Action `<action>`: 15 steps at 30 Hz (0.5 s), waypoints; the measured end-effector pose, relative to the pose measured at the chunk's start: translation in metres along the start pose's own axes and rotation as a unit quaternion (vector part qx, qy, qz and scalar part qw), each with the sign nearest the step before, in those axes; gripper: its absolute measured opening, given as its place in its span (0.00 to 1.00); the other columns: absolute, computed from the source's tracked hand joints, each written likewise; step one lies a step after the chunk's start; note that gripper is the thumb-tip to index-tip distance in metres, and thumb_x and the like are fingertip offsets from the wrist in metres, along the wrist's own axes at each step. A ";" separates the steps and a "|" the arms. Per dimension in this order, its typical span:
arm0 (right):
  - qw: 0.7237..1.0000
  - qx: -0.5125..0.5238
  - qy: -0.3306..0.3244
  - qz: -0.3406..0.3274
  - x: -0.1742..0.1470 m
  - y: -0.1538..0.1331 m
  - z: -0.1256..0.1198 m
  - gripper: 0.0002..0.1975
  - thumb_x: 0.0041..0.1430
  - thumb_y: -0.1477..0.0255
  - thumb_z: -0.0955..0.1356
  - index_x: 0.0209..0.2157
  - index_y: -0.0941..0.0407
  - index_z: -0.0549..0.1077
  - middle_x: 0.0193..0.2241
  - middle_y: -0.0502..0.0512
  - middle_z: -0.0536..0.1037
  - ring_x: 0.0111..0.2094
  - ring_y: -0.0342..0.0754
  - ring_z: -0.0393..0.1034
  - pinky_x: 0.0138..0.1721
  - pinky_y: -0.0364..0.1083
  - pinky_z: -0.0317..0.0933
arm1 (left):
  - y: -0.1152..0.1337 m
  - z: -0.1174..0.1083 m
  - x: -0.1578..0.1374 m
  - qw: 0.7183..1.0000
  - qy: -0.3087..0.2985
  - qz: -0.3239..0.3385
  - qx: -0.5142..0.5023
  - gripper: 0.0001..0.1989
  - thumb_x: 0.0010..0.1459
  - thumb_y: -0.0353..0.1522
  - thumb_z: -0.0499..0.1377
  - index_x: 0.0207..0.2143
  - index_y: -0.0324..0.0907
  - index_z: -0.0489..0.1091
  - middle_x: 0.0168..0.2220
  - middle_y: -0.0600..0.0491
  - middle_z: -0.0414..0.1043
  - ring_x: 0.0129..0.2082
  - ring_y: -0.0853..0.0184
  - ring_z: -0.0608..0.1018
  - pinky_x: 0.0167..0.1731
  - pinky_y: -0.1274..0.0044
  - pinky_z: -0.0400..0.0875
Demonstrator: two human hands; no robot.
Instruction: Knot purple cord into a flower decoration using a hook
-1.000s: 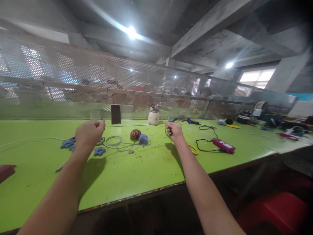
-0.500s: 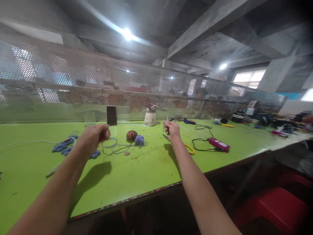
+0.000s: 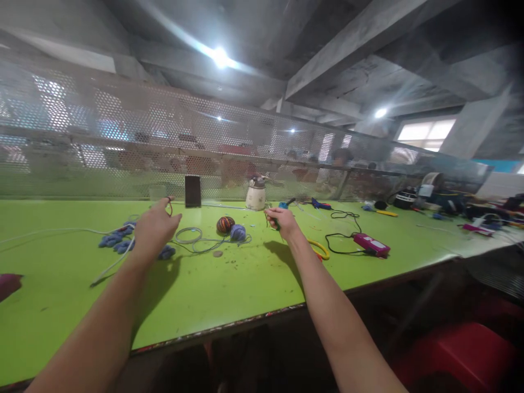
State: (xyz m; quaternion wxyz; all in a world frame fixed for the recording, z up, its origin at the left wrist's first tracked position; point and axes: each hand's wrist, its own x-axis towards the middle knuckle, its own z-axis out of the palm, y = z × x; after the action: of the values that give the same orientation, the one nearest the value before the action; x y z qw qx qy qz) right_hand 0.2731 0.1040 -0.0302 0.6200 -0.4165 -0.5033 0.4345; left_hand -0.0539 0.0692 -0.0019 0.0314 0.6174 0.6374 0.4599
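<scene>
Near edge of green table (image 3: 229,289) runs across bottom, both bare forearms reaching out over it. Left hand (image 3: 154,228) at 10 o'clock of table centre, fingers loosely spread, thumb and forefinger pinching a thin dark thread loop (image 3: 168,206). Blue crochet flowers (image 3: 117,243) just beside it at its 9 o'clock, white cord (image 3: 112,263) trailing toward 7. Right hand (image 3: 281,221) at 1 o'clock of centre, closed around a thin green-handled tool (image 3: 273,221), exact kind too small to tell. Between the hands: striped yarn ball (image 3: 225,224) touching blue yarn ball (image 3: 238,232), grey cord coil (image 3: 190,236) at their 9. Yellow ring (image 3: 321,249) and magenta box (image 3: 371,244) at 3 o'clock of right hand. Farther: dark block (image 3: 192,191), cream jar (image 3: 256,196), perforated mesh screen (image 3: 123,142) behind.
</scene>
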 end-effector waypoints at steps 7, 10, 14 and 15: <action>1.000 -0.006 -0.014 0.010 0.005 0.005 -0.002 0.10 0.40 0.71 0.74 0.22 0.62 0.72 0.14 0.46 0.68 0.13 0.34 0.55 0.12 0.35 0.44 | 0.012 0.004 -0.006 0.822 -0.214 -0.117 -0.515 0.13 0.48 0.36 0.58 0.15 0.39 0.65 0.13 0.55 0.58 0.13 0.75 0.58 0.13 0.82 0.49; 0.998 -0.024 -0.061 0.023 0.000 0.003 0.001 0.10 0.39 0.71 0.74 0.23 0.62 0.73 0.14 0.47 0.69 0.13 0.34 0.55 0.12 0.35 0.44 | 0.021 -0.001 -0.012 0.735 -0.216 -0.088 -0.637 0.08 0.49 0.35 0.58 0.22 0.40 0.69 0.15 0.57 0.58 0.14 0.76 0.57 0.13 0.84 0.50; 0.987 -0.048 -0.146 0.039 -0.008 -0.001 0.005 0.11 0.38 0.71 0.75 0.23 0.63 0.75 0.15 0.50 0.71 0.14 0.35 0.57 0.13 0.36 0.44 | 0.021 -0.006 -0.014 0.779 -0.193 -0.034 -0.596 0.22 0.49 0.35 0.61 0.48 0.49 0.67 0.20 0.60 0.62 0.14 0.77 0.56 0.15 0.84 0.49; 0.984 -0.052 -0.164 0.042 -0.009 -0.002 0.006 0.12 0.38 0.70 0.75 0.23 0.64 0.75 0.15 0.50 0.72 0.14 0.35 0.57 0.13 0.36 0.44 | 0.019 -0.006 -0.013 0.823 -0.182 -0.030 -0.537 0.27 0.47 0.35 0.62 0.52 0.50 0.64 0.20 0.61 0.61 0.14 0.76 0.56 0.16 0.84 0.49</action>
State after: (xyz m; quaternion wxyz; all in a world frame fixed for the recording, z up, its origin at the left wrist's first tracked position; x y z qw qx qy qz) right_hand 0.2667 0.0950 -0.0298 0.4877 -0.3917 -0.6022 0.4960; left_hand -0.0400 0.0523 0.0067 0.4871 0.5559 0.2911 0.6074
